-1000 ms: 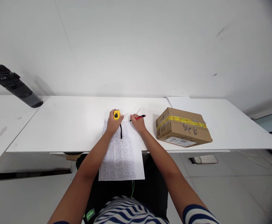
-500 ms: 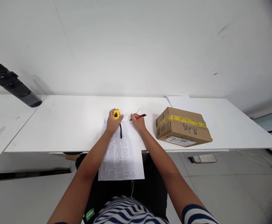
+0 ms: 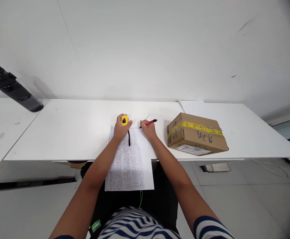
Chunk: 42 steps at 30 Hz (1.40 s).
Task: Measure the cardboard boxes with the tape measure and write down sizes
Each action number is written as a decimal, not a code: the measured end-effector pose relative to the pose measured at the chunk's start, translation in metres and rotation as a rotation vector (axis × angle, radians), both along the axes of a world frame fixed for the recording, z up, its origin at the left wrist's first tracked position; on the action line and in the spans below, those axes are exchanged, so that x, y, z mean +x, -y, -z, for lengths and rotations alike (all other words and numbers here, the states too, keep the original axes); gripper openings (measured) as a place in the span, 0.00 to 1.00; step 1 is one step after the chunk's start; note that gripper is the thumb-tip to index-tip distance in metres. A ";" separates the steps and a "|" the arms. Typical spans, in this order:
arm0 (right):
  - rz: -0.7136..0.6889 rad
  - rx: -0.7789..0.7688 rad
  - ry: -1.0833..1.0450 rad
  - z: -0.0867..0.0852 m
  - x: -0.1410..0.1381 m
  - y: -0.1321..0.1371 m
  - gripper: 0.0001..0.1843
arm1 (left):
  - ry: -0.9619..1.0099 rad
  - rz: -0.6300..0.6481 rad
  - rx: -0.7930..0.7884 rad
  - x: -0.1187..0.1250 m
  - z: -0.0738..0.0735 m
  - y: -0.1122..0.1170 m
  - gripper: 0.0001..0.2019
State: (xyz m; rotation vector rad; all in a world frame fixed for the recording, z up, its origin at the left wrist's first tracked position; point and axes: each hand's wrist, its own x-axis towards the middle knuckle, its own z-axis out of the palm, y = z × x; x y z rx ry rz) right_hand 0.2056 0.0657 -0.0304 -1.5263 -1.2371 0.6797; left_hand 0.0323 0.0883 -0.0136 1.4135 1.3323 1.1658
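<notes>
My left hand [image 3: 120, 129] is wrapped round a yellow tape measure [image 3: 124, 119] with a black button, and its black wrist strap [image 3: 129, 138] hangs down over the paper. In my right hand [image 3: 148, 130] is a red and black pen [image 3: 151, 122], pinched between the fingers with its point down near the top right of the sheet. The sheet of paper [image 3: 130, 166] is covered in rows of blue handwriting, with a blank strip along its right side. Its lower part sticks out past the desk's front edge, and both wrists lie over its top part.
A taped cardboard box [image 3: 199, 134] sits on the white desk [image 3: 67, 129] to the right, with white sheets [image 3: 194, 107] behind it. At the far left stands a black bottle [image 3: 14, 88]. The wall [image 3: 145, 49] rises directly behind the desk.
The view has shifted slightly. Both hands keep their holds on the tape measure and the pen, and the pen sits in nearly the same spot at the sheet's top.
</notes>
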 end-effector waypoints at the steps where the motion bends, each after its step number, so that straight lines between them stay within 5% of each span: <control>1: 0.036 0.014 0.026 0.000 0.000 0.001 0.22 | -0.001 -0.001 0.003 0.000 0.000 0.000 0.32; 4: 0.121 0.087 0.171 0.002 -0.002 0.002 0.20 | -0.007 -0.016 0.027 -0.001 -0.001 -0.002 0.32; 7: 0.047 0.125 0.384 0.002 -0.006 -0.001 0.14 | -0.023 -0.076 0.048 -0.002 -0.004 -0.004 0.33; 13: -0.068 0.132 0.566 -0.013 -0.013 -0.004 0.28 | 0.026 -0.213 0.096 -0.005 -0.011 -0.016 0.31; 17: -0.196 0.218 0.538 -0.025 -0.021 0.029 0.26 | -0.007 -0.247 0.153 -0.007 -0.018 -0.032 0.32; 21: -0.265 0.245 0.290 -0.027 -0.023 0.087 0.28 | -0.066 -0.192 0.419 -0.007 -0.038 -0.031 0.34; 23: -0.242 0.221 0.034 -0.026 -0.020 0.119 0.32 | -0.007 -0.155 0.560 -0.003 -0.049 -0.009 0.36; 26: -0.295 0.160 -0.518 -0.026 -0.017 0.165 0.40 | 0.123 0.003 0.633 0.005 -0.055 0.057 0.37; 29: -0.429 0.089 -0.963 -0.023 -0.019 0.207 0.46 | -0.019 0.466 0.552 0.015 -0.045 0.133 0.31; 31: -0.393 0.030 -1.105 -0.015 -0.023 0.233 0.47 | -0.164 0.649 0.623 0.020 -0.034 0.171 0.32; 36: -0.297 -0.137 -1.067 0.014 -0.020 0.277 0.40 | -0.342 0.826 0.616 0.014 -0.004 0.206 0.35; 39: -0.379 -0.210 -0.855 0.026 -0.014 0.283 0.37 | -0.312 0.833 0.376 -0.005 0.012 0.218 0.35; 42: -0.407 -0.313 -0.483 0.027 -0.015 0.276 0.32 | -0.217 0.690 -0.011 -0.027 0.026 0.236 0.34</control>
